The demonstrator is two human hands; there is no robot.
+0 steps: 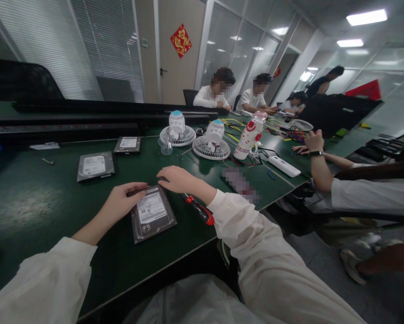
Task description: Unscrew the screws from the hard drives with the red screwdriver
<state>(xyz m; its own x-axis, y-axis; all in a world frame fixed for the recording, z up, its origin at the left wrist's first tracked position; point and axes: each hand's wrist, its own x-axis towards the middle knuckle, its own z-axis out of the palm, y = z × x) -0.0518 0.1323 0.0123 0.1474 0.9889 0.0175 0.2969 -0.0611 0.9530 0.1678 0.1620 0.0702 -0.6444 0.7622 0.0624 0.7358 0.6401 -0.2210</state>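
Note:
A hard drive [156, 218] with a white label lies on the green table in front of me, seemingly wrapped in clear plastic. My left hand [126, 200] has its fingers closed over the far left corner of it. At the far right corner, my right hand [175, 179] pinches the far edge, its fingertips partly hidden. Just right of the drive, under my right forearm, rests a red and black screwdriver [199, 209]. Two more hard drives, a nearer one [96, 165] and a farther one [127, 144], lie to the left beyond my hands.
Two white fans [177, 130] [213, 146] lie face down past my hands, beside a clear plastic cup [165, 146]. Farther right are a white and red bottle [249, 139], a power strip [285, 165] and cables. A person [318, 144] sits at the right; other people sit at the back.

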